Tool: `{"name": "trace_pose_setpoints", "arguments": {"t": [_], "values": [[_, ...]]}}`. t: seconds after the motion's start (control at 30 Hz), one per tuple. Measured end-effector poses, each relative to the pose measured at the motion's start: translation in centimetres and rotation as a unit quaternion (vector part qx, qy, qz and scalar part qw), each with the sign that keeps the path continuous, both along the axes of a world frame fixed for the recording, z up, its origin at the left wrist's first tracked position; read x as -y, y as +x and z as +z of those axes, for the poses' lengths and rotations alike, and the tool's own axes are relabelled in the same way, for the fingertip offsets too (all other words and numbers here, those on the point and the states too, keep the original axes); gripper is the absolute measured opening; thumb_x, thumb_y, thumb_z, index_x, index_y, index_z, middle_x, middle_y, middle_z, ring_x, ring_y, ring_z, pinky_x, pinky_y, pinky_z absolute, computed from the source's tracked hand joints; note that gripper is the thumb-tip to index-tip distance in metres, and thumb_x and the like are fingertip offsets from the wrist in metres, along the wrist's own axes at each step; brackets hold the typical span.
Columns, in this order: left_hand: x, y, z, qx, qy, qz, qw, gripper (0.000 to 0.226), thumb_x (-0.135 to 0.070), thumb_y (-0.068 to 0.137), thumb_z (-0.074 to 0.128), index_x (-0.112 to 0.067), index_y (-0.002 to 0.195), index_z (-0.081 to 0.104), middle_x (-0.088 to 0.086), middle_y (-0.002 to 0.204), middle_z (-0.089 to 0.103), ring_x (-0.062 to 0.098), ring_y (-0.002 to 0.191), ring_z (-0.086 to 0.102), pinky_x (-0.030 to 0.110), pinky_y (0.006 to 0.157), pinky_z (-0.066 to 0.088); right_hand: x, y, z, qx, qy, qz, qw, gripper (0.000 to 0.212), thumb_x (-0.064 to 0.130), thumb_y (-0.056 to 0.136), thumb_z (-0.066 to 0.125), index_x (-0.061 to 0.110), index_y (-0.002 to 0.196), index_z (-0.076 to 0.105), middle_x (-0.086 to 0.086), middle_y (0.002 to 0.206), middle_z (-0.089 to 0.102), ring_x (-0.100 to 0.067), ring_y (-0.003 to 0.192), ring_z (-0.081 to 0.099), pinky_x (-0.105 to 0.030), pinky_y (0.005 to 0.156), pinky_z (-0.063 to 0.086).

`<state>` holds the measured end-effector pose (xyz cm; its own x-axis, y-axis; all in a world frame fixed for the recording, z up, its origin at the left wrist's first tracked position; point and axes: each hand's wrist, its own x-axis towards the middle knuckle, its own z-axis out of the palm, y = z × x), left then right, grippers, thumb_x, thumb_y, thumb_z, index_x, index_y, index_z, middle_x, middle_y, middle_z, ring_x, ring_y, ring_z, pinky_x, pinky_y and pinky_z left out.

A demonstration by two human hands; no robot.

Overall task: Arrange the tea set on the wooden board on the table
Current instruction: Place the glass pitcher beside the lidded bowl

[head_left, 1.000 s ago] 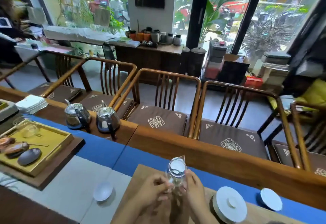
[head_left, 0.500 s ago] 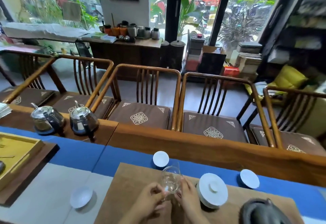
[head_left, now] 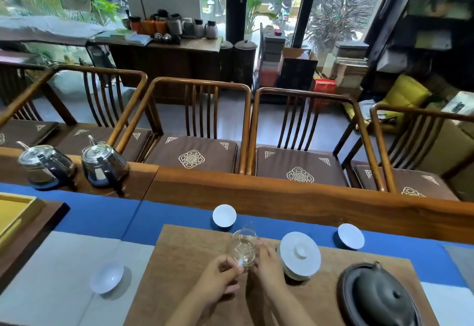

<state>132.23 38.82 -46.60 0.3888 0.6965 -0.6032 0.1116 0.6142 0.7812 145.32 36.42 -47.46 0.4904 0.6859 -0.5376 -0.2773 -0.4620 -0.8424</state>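
A clear glass pitcher [head_left: 243, 247] stands upright on the brown wooden board [head_left: 184, 254], held from both sides. My left hand [head_left: 218, 280] pinches its left side and my right hand [head_left: 268, 265] wraps its right side. Just right of it sits a white lidded gaiwan [head_left: 300, 255]. A dark teapot on a round dark tray [head_left: 379, 297] rests at the board's right end. Three small white cups lie off the board: one behind it on the blue runner [head_left: 224, 215], one at the right [head_left: 351, 236], one at the left on the grey mat [head_left: 107, 277].
Two steel kettles [head_left: 104, 162] [head_left: 45, 164] stand at the table's far left edge. A yellow tray on a dark wood base [head_left: 15, 216] lies at the left. Wooden chairs [head_left: 197, 125] line the far side of the table.
The pitcher has come down from chest height onto the board, both hands still on it. My view has swung right and down, bringing the teapot tray and more cups into sight.
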Motion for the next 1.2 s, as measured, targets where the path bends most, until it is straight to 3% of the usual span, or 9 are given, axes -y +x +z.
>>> {"name": "trace_pose_setpoints", "arguments": {"t": [0.13, 0.23, 0.43, 0.53, 0.63, 0.77, 0.97, 1.07, 1.2], "values": [[0.3, 0.2, -0.1, -0.021, 0.005, -0.011, 1.000, 0.019, -0.010, 0.084, 0.069, -0.011, 0.071, 0.056, 0.007, 0.077, 0.057, 0.017, 0.074, 0.053, 0.039, 0.077, 0.055, -0.2, 0.5, -2.3, 0.022, -0.006, 0.025, 0.999, 0.033, 0.042, 0.085, 0.047, 0.023, 0.103, 0.067, -0.003, 0.108, 0.070, -0.022, 0.102, 0.065, -0.051, 0.099, 0.049], [0.5, 0.4, -0.1, -0.029, 0.006, -0.011, 0.999, 0.017, -0.010, 0.085, 0.068, -0.011, 0.072, 0.056, 0.007, 0.077, 0.056, 0.015, 0.073, 0.053, 0.034, 0.071, 0.054, 0.2, -0.3, 1.2, 0.018, 0.002, 0.019, 1.000, 0.017, 0.024, 0.100, 0.041, 0.019, 0.112, 0.053, -0.001, 0.106, 0.059, -0.022, 0.105, 0.057, -0.043, 0.100, 0.046], [0.4, 0.4, 0.4, -0.061, 0.010, -0.015, 0.998, 0.014, -0.015, 0.082, 0.072, -0.009, 0.080, 0.059, 0.008, 0.073, 0.057, 0.012, 0.061, 0.052, 0.024, 0.054, 0.048, 0.3, -0.1, 0.5, 0.078, -0.021, 0.040, 0.996, 0.034, 0.031, 0.099, 0.038, 0.011, 0.113, 0.062, -0.008, 0.110, 0.068, -0.024, 0.109, 0.062, -0.039, 0.098, 0.047], [-0.5, -0.3, 1.3, -0.097, 0.027, -0.008, 0.995, 0.021, -0.022, 0.079, 0.075, -0.006, 0.083, 0.061, -0.001, 0.056, 0.062, 0.012, 0.052, 0.050, 0.023, 0.046, 0.039, 0.6, -0.2, 2.2, 0.117, -0.031, 0.054, 0.991, 0.041, 0.035, 0.099, 0.035, 0.012, 0.128, 0.054, -0.005, 0.133, 0.059, -0.025, 0.127, 0.051, -0.039, 0.110, 0.036], [-2.6, -1.8, 2.2, -0.131, 0.042, 0.022, 0.990, 0.026, -0.028, 0.082, 0.071, -0.005, 0.092, 0.061, 0.001, 0.071, 0.065, 0.014, 0.063, 0.053, 0.022, 0.050, 0.043, -0.1, 0.4, 4.6, 0.180, -0.019, 0.071, 0.981, 0.046, 0.035, 0.100, 0.037, 0.013, 0.141, 0.041, -0.003, 0.145, 0.047, -0.022, 0.137, 0.041, -0.032, 0.109, 0.030], [-5.9, -3.2, 3.8, -0.145, 0.078, 0.071, 0.984, 0.024, -0.027, 0.087, 0.065, -0.007, 0.100, 0.062, 0.010, 0.092, 0.060, 0.018, 0.081, 0.058, 0.026, 0.062, 0.051, -3.6, 2.3, 7.1, 0.215, 0.058, 0.090, 0.971, 0.038, 0.035, 0.098, 0.044, 0.016, 0.131, 0.051, 0.002, 0.124, 0.057, -0.016, 0.119, 0.052, -0.028, 0.095, 0.040], [-11.1, -2.7, 2.9, -0.124, 0.081, 0.086, 0.985, 0.018, -0.025, 0.093, 0.057, -0.011, 0.104, 0.060, 0.009, 0.096, 0.056, 0.022, 0.076, 0.055, 0.026, 0.060, 0.047, -12.5, 6.2, 4.2, 0.048, 0.025, 0.070, 0.996, 0.020, 0.020, 0.097, 0.049, 0.005, 0.088, 0.059, -0.001, 0.066, 0.043, -0.013, 0.055, 0.040, -0.022, 0.051, 0.038], [-13.4, -1.9, 0.0, -0.120, 0.057, 0.096, 0.986, 0.006, -0.023, 0.092, 0.058, -0.017, 0.093, 0.059, 0.010, 0.098, 0.054, 0.024, 0.072, 0.056, 0.032, 0.065, 0.047, -14.9, 6.7, 1.4, 0.038, -0.014, 0.161, 0.986, 0.013, 0.015, 0.096, 0.050, 0.004, 0.096, 0.057, -0.003, 0.065, 0.041, -0.013, 0.050, 0.036, -0.017, 0.041, 0.033], [-14.5, -1.0, -3.0, -0.121, 0.021, 0.083, 0.989, 0.017, -0.019, 0.092, 0.059, -0.015, 0.107, 0.053, 0.013, 0.105, 0.057, 0.023, 0.069, 0.060, 0.029, 0.061, 0.049, -15.3, 6.0, -1.2, 0.081, -0.079, 0.301, 0.947, 0.015, 0.021, 0.095, 0.053, 0.008, 0.095, 0.060, -0.007, 0.075, 0.050, -0.015, 0.059, 0.048, -0.019, 0.050, 0.045]]}}
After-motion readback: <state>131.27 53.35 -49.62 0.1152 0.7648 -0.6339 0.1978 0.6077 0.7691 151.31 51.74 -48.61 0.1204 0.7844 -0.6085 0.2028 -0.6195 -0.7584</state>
